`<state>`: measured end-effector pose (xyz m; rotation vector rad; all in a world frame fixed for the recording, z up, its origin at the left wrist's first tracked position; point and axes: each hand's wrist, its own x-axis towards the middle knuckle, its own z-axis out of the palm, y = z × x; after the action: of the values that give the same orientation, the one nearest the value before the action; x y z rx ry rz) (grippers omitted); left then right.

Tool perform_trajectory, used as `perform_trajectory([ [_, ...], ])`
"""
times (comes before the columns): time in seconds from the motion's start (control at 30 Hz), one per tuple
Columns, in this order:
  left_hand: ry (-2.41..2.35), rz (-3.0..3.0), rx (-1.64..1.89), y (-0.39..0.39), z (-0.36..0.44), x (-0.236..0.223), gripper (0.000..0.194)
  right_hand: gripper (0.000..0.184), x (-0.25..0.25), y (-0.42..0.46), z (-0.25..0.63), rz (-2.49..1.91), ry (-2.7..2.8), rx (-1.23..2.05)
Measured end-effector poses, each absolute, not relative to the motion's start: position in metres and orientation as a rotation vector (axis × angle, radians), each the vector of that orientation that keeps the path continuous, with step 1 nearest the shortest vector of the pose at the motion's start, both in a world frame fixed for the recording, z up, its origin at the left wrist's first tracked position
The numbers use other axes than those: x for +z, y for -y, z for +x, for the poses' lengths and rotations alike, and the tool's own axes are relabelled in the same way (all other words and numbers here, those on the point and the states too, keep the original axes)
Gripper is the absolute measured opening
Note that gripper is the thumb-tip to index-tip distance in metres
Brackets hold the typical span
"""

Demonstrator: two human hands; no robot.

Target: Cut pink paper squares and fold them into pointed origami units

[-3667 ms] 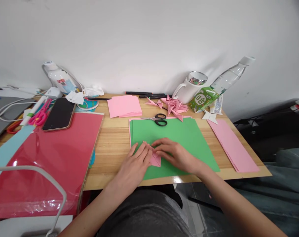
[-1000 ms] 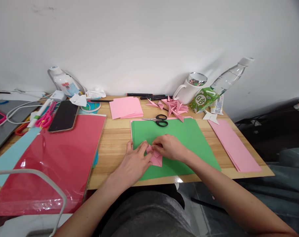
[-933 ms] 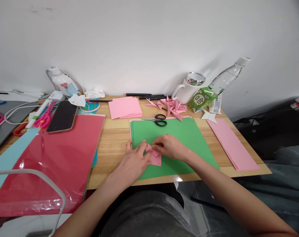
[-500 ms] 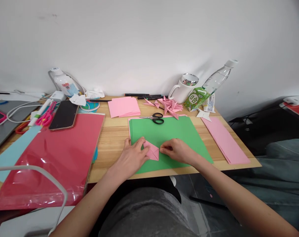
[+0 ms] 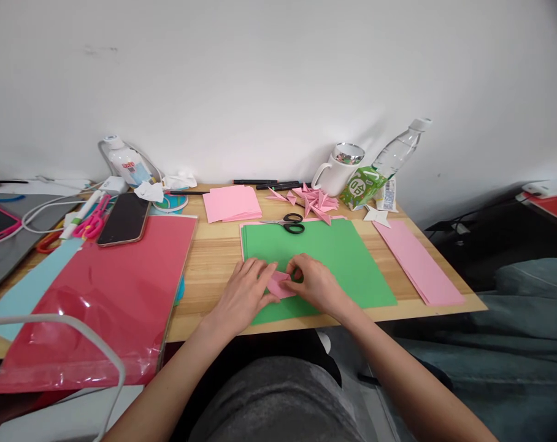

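Note:
A small folded piece of pink paper (image 5: 278, 286) lies on a stack of green paper (image 5: 347, 261), partly covered by my fingers. My left hand (image 5: 246, 291) holds it from the left, thumb at its lower edge and fingers over its upper left side. From the right, my right hand (image 5: 313, 283) pinches the paper's right part between thumb and index finger. Black-handled scissors (image 5: 293, 223) lie on the back edge of the green stack.
Behind are pink squares (image 5: 232, 202), folded pink stars (image 5: 318, 201), a white mug (image 5: 338, 172), a green carton (image 5: 362, 187) and a bottle (image 5: 400, 150). Pink strips (image 5: 419, 264) lie right. Left are a phone (image 5: 124, 220), pink scissors (image 5: 92, 222) and a red sheet in plastic (image 5: 108, 307).
My right hand has moved left onto the paper and now pinches its right part. The paper's right side looks lifted or folded over. My left hand has stayed on the left side.

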<state>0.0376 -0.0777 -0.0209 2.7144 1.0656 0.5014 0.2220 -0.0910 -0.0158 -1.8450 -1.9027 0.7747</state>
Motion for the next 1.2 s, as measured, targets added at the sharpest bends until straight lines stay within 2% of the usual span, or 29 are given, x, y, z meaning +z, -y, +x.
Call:
perform_trajectory([
  [0.07,-1.076,2.658,0.564,0.075,0.037,-0.022,0.043,0.014,-0.02,0.087,0.223,-1.672,1.734,0.943],
  [0.17,-1.154,2.35,0.681,0.073,0.039,-0.022,0.009,0.025,-0.025,0.082,0.224,-1.455,1.471,1.117],
  [0.27,-1.212,1.82,0.797,0.072,0.043,-0.016,0.02,0.043,-0.023,0.078,0.22,-1.291,1.313,1.199],
  [0.37,-1.195,1.492,0.868,0.069,0.044,-0.004,0.024,0.051,-0.016,0.071,0.213,-1.131,1.167,1.286],
  [0.53,-1.111,1.477,0.983,0.038,0.049,0.033,0.012,0.041,0.005,0.044,0.205,-1.092,1.17,1.086],
  [0.63,-1.133,1.557,1.117,0.009,0.054,0.056,0.02,0.037,0.023,0.023,0.202,-1.049,1.205,0.96],
  [0.7,-1.065,1.593,1.143,-0.004,0.054,0.062,0.018,0.036,0.029,0.011,0.2,-0.999,1.158,0.933],
  [0.87,-1.022,1.518,1.176,-0.007,0.034,0.035,0.015,0.034,0.01,-0.004,0.186,-0.95,1.248,1.143],
  [1.03,-1.165,1.414,1.262,0.0,0.015,0.002,0.02,0.036,-0.019,-0.001,0.167,-1.007,1.24,1.117],
  [1.2,-1.197,1.433,1.237,-0.001,0.011,-0.004,0.028,0.03,-0.022,0.005,0.165,-1.086,1.283,1.071],
])
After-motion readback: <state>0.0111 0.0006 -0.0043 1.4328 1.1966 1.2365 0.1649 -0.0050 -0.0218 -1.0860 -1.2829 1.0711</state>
